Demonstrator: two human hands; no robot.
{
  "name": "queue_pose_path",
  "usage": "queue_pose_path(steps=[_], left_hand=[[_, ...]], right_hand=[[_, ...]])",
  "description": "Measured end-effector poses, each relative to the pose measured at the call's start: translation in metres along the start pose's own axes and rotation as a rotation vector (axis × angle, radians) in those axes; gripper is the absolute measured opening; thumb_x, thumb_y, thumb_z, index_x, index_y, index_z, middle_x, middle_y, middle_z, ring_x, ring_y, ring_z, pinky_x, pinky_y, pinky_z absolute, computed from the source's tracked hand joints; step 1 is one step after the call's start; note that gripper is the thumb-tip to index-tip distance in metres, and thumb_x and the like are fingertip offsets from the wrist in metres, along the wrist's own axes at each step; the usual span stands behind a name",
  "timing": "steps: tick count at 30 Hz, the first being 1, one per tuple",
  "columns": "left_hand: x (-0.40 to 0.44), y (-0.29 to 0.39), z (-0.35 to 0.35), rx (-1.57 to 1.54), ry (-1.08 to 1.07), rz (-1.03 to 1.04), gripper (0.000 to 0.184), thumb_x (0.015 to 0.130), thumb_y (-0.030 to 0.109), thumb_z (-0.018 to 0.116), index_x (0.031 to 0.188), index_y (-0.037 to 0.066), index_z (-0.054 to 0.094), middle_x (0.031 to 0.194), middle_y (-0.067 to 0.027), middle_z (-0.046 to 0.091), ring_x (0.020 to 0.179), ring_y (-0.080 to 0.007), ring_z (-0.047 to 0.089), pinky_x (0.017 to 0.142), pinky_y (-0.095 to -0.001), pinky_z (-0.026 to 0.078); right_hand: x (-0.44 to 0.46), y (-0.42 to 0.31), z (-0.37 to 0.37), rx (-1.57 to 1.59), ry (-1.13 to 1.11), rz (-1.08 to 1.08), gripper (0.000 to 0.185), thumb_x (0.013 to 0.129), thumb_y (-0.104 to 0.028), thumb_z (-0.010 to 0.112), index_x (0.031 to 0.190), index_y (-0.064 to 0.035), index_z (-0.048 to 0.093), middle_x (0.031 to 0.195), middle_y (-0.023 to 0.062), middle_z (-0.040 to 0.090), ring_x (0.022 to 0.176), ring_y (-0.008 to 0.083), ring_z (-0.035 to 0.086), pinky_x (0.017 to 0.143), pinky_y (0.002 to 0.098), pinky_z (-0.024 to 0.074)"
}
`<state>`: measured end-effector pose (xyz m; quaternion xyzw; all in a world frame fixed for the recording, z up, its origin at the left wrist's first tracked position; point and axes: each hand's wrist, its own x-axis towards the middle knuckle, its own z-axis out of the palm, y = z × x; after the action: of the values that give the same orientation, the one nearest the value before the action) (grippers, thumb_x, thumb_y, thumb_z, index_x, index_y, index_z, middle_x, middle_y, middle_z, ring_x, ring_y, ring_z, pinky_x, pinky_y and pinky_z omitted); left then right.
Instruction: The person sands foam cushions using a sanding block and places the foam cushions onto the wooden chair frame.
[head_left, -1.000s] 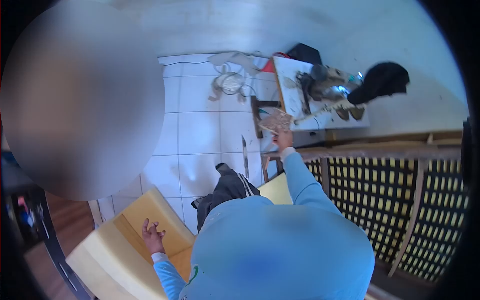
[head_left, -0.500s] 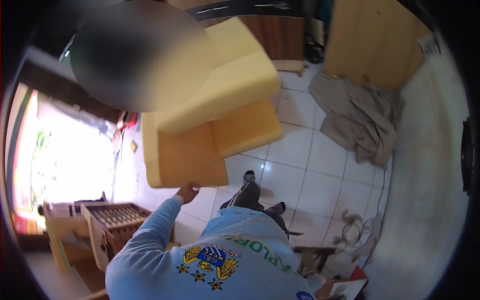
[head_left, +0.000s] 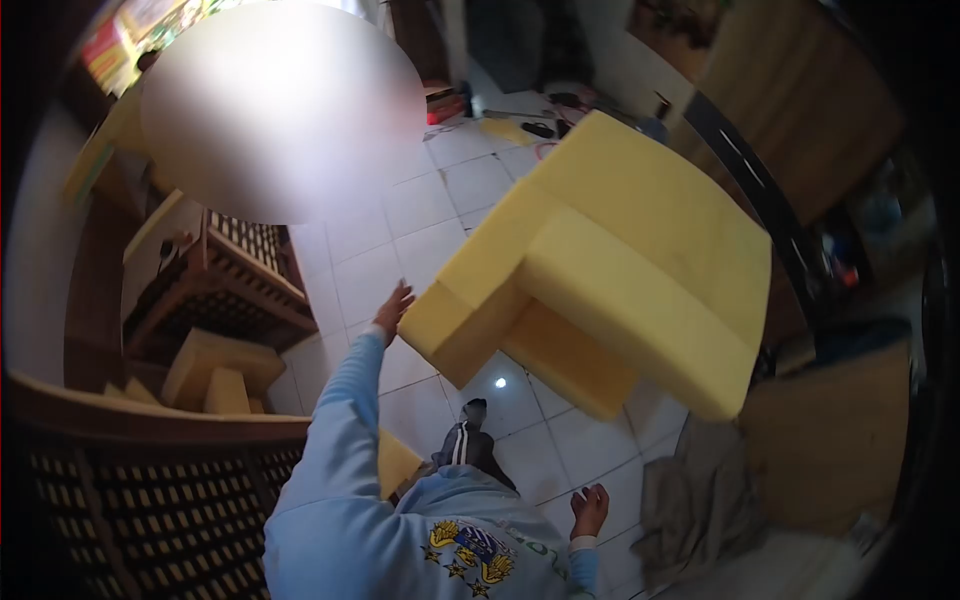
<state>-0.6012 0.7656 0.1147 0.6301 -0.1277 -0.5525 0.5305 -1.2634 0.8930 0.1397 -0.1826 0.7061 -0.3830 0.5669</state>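
1. Here is the left hand (head_left: 395, 308), out at the end of a stretched blue sleeve, its fingers spread and open, right at the near left corner of the big yellow foam piece (head_left: 640, 210); whether skin meets foam, the view does not settle.
2. Over to the right hand (head_left: 590, 509), low beside the shirt (head_left: 440, 540), well apart from the left one and from the foam. Its fingers curl loosely, and whether they pinch anything cannot be told.
3. The foam piece dominates the floor ahead: a broad slab with a long raised block and a lower, darker orange-yellow part, all on white tiles (head_left: 430, 250).
4. To the left, a wooden frame with dark webbing (head_left: 240, 265) stands near smaller foam blocks (head_left: 220, 370), and another webbed frame (head_left: 150, 500) fills the lower left.
5. On the right, a crumpled grey-brown cloth (head_left: 695, 505) lies beside a wooden board (head_left: 830, 430).
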Motion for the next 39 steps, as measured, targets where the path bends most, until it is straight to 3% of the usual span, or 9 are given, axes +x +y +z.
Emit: queue_pose_path(steps=[3,8,13,15,19,23,28,33,39], left_hand=[[-0.002,0.006,0.055,-0.090,-0.247,0.072,0.088,0.106,0.075,0.044,0.165,0.010,0.043,0.168,-0.0092,0.047,0.150,-0.0236,0.046,0.124,-0.0428,0.037],[-0.086,-0.020,0.170,-0.268,-0.413,-0.085,0.080,0.110,0.069,0.045,0.159,0.006,0.054,0.152,-0.0117,0.064,0.131,-0.0183,0.065,0.111,-0.0356,0.053],[-0.196,-0.015,0.336,-0.551,-0.327,-0.305,0.093,0.104,0.083,0.039,0.158,0.009,0.056,0.150,-0.0113,0.065,0.129,-0.0209,0.064,0.111,-0.0349,0.050],[-0.210,-0.044,0.393,-0.408,-0.188,-0.252,0.093,0.103,0.084,0.041,0.155,0.009,0.059,0.142,-0.0098,0.069,0.124,-0.0196,0.064,0.108,-0.0337,0.050],[-0.253,0.032,0.474,-0.733,-0.325,-0.482,0.094,0.103,0.084,0.040,0.154,0.007,0.059,0.140,-0.0098,0.069,0.124,-0.0194,0.063,0.106,-0.0331,0.050],[-0.240,0.070,0.582,-0.907,-0.391,-0.409,0.095,0.103,0.084,0.039,0.157,0.007,0.052,0.144,-0.0124,0.064,0.126,-0.0232,0.061,0.108,-0.0378,0.048],[-0.193,0.132,0.674,-0.916,-0.201,-0.195,0.098,0.103,0.085,0.038,0.159,0.006,0.045,0.147,-0.0165,0.060,0.129,-0.0283,0.059,0.111,-0.0424,0.046],[-0.136,0.192,0.694,-0.884,-0.151,-0.054,0.098,0.105,0.083,0.034,0.164,0.004,0.039,0.154,-0.0192,0.056,0.140,-0.0323,0.055,0.120,-0.0401,0.039],[-0.032,0.258,0.711,-0.848,0.133,0.101,0.101,0.105,0.084,0.028,0.171,0.007,0.032,0.171,-0.0164,0.042,0.152,-0.0324,0.045,0.126,-0.0382,0.031]], right_hand=[[0.004,-0.070,0.083,-0.264,-0.350,-0.115,0.051,0.111,-0.023,0.062,0.156,-0.0038,0.046,0.134,0.0187,0.066,0.104,0.0261,0.072,0.091,0.0369,0.0621],[-0.041,-0.119,0.165,-0.332,-0.642,-0.208,0.061,0.119,-0.043,0.038,0.166,-0.0037,0.037,0.162,0.0219,0.049,0.142,0.0346,0.057,0.122,0.0470,0.0438],[-0.022,-0.071,0.136,-0.029,-0.462,-0.497,0.073,0.118,-0.056,0.028,0.163,0.0008,0.038,0.163,0.0183,0.047,0.145,0.0322,0.053,0.124,0.0459,0.0404],[-0.004,-0.112,0.106,0.400,-0.568,-0.389,0.076,0.117,-0.058,0.026,0.162,0.0009,0.040,0.163,0.0179,0.048,0.144,0.0314,0.054,0.123,0.0443,0.0413],[-0.025,-0.245,0.061,0.225,-0.348,-0.219,0.094,0.108,-0.079,0.032,0.162,-0.0025,0.044,0.158,0.0150,0.052,0.142,0.0331,0.053,0.122,0.0455,0.0416],[-0.015,-0.377,0.058,0.206,-0.123,-0.346,0.090,0.108,-0.077,0.036,0.155,-0.0019,0.051,0.145,0.0161,0.062,0.126,0.0316,0.064,0.111,0.0436,0.0515],[0.087,-0.488,0.043,-0.028,0.121,-0.873,0.078,0.115,-0.065,0.031,0.131,0.0042,0.064,0.128,0.0155,0.069,0.112,0.0279,0.068,0.098,0.0425,0.0558],[0.069,-0.493,0.106,-0.449,0.148,-1.412,0.073,0.118,-0.053,0.029,0.153,0.0083,0.050,0.153,0.0239,0.054,0.140,0.0360,0.054,0.118,0.0452,0.0424],[0.140,-0.416,0.108,-0.588,0.225,-1.386,0.096,0.099,-0.049,0.075,0.167,0.0021,0.030,0.166,0.0271,0.042,0.155,0.0422,0.041,0.127,0.0502,0.0335]])
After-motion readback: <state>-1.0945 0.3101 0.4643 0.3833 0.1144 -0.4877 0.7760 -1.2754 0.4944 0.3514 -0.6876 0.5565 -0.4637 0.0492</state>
